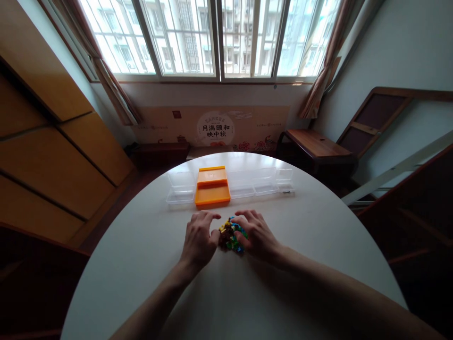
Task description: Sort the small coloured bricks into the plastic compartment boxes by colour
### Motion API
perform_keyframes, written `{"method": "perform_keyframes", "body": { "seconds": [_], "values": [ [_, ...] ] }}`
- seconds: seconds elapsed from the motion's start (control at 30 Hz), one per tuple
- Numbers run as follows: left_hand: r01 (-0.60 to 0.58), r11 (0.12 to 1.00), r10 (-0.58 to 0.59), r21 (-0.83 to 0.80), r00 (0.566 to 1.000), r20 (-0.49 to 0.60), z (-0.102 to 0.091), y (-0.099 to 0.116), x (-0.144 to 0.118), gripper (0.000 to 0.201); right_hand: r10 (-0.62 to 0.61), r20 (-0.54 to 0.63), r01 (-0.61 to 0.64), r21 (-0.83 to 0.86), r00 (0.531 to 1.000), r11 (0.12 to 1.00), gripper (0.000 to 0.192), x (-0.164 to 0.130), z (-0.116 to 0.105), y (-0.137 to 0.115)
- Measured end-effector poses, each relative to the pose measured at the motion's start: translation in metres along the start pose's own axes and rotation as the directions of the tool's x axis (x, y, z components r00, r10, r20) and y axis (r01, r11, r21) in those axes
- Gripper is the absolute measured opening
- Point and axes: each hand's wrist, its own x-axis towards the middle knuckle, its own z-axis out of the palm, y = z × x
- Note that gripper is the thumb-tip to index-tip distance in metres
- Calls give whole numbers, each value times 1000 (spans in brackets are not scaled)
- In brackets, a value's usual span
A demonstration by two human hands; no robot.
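Observation:
A small heap of tiny building bricks, brown, yellow, green and blue, lies on the white round table between my hands. At the heap's left edge is my left hand, its fingers curved and apart from the thumb, with nothing seen in it. My right hand reaches over the right side of the heap, fingers curved and spread, and covers some of the bricks. Whether its fingertips touch them I cannot make out.
Behind the heap stand an orange open-lidded box and, on both sides, clear plastic boxes with raised lids. Past the table's far edge are a wooden stool, a printed cardboard panel and a window.

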Motion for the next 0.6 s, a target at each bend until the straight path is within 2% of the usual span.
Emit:
{"method": "perform_keyframes", "body": {
  "seconds": [0.2, 0.33, 0.6],
  "values": [
    [-172, 975, 164, 139, 984, 70, 4, -15, -12, 23, 25, -85, -24, 17, 996, 1000, 26, -14, 2, 2],
    [-168, 973, 157, 158, 984, 80, 3, -21, -12, 13, 7, -92, -8, -9, 996, 1000, 25, -18, 1, 4],
    [-226, 956, 212, 188, 973, 93, 6, -15, -10, 15, -7, -92, 4, -32, 996, 999, 26, -17, 5, 4]
  ]
}}
